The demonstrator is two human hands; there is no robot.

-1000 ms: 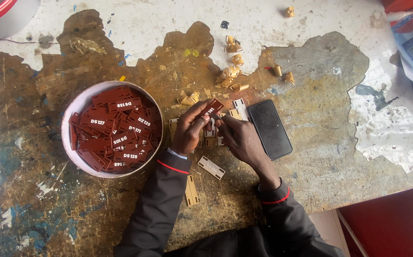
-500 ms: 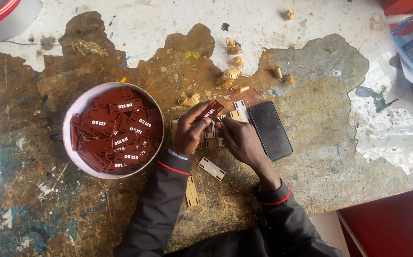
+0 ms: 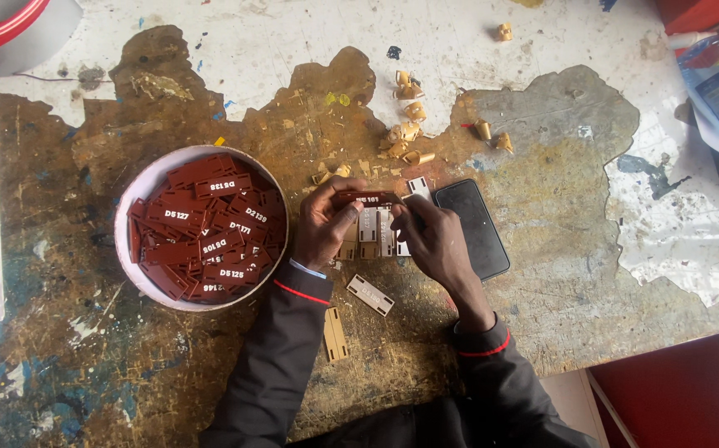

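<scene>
Head view: left hand (image 3: 324, 226) and right hand (image 3: 432, 241) are both pinching one dark red tag (image 3: 368, 198), each closed on an end, holding it just right of the white bowl (image 3: 145, 186). Bowl is sitting heaped with dark red tags, so most look still unhandled. A few pale strips (image 3: 369, 294) are lying below the hands, right of the bowl. Black phone (image 3: 471, 228) is lying further right. Judging early-to-mid progress.

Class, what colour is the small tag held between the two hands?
Dark red-brown with white lettering; the tag shows best in the head view, the only one.
</scene>
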